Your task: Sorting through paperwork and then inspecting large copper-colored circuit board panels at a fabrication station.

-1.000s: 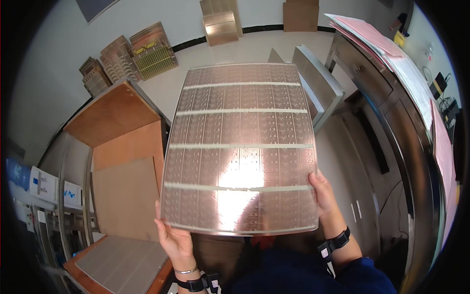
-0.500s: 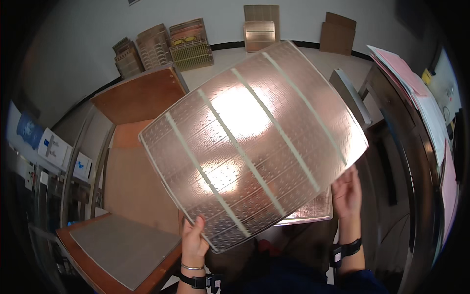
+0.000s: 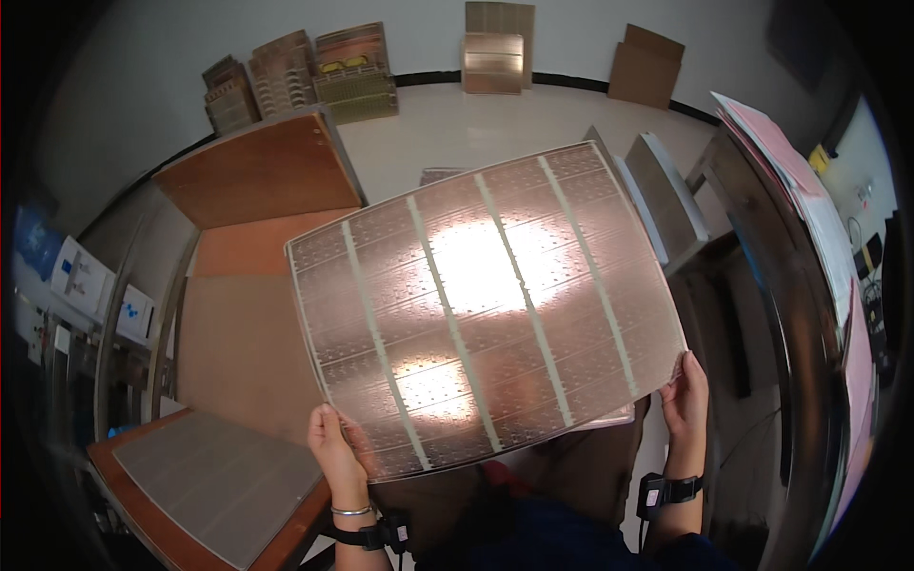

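Observation:
A large copper-coloured circuit board panel [image 3: 400, 314] with several pale stripes across it is held up in front of me, slightly tilted, with bright glare on its face. My left hand [image 3: 338, 447] pinches its lower left edge between thumb and fingers. At the lower right corner, my right hand [image 3: 684, 395] is closed on the edge, its fingers partly behind the panel. Below the panel's lower right edge, a sliver of another copper panel [image 3: 614, 418] shows; the rest of it is hidden.
On the left stands a brown wooden rack [image 3: 257, 171] with a grey sheet [image 3: 219, 485] on its near board. Several panels [image 3: 352, 76] lean against the far wall, with brown boards [image 3: 647, 67] farther right. At right, a dark frame [image 3: 762, 247] carries pink and white papers [image 3: 785, 152].
The panel has turned clockwise to lie more level, its far edge coming lower. My left hand has shifted left along with it, and my right hand has closed on the right corner.

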Demonstrator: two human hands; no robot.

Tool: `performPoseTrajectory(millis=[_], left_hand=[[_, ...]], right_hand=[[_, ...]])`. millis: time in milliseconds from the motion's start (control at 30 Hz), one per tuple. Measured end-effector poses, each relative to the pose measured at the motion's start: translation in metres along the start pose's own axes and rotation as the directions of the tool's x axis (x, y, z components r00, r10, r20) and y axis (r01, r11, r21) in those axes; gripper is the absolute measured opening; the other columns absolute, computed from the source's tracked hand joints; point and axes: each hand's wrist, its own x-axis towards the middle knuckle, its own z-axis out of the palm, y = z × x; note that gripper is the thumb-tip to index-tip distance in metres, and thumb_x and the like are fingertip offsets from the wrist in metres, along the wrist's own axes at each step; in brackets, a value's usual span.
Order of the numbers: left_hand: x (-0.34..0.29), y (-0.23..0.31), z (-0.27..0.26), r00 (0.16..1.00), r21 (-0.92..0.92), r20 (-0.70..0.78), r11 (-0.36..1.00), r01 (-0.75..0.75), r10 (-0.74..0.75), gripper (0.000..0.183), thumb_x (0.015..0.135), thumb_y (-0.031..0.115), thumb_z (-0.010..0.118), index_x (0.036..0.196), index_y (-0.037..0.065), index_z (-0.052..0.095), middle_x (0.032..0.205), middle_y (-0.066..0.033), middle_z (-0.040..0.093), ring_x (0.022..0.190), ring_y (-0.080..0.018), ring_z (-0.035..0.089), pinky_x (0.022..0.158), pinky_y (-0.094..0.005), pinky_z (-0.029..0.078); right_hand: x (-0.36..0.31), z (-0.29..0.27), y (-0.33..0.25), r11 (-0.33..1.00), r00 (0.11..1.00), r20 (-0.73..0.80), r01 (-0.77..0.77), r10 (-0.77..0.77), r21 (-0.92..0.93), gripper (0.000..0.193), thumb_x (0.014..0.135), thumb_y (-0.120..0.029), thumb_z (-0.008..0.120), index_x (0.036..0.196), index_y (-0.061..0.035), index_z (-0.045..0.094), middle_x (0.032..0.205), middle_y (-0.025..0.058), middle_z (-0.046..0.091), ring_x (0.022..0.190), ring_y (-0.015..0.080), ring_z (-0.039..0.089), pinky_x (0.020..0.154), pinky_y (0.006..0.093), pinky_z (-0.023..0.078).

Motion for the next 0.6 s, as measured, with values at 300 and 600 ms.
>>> performPoseTrajectory(millis=[300,600], left_hand=[[0.001,-0.005,-0.004,0.999,0.023,-0.017,0.999,0.040,-0.040,0.021,0.097,0.018,0.050,0.078,0.009,0.053,0.070,0.0078,0.045,0.065,-0.0012,0.039,0.058,-0.0181,0.032],[0.005,-0.007,-0.013,0.999,0.049,0.044,0.999,0.006,-0.008,0.021,0.097,0.017,0.049,0.079,0.007,0.053,0.071,0.0074,0.045,0.068,-0.0020,0.040,0.061,-0.0184,0.034]], right_hand=[[-0.008,-0.001,-0.010,0.999,0.999,0.050,0.008,-0.010,0.049,0.053,0.100,-0.037,0.034,0.123,0.0090,0.045,0.112,0.0183,0.060,0.093,0.0251,0.065,0.072,0.0358,0.058],[-0.014,-0.001,-0.013,0.999,0.998,0.039,0.038,-0.039,0.016,0.060,0.100,-0.042,0.028,0.120,0.0114,0.046,0.103,0.0186,0.063,0.085,0.0243,0.066,0.069,0.0344,0.058]])
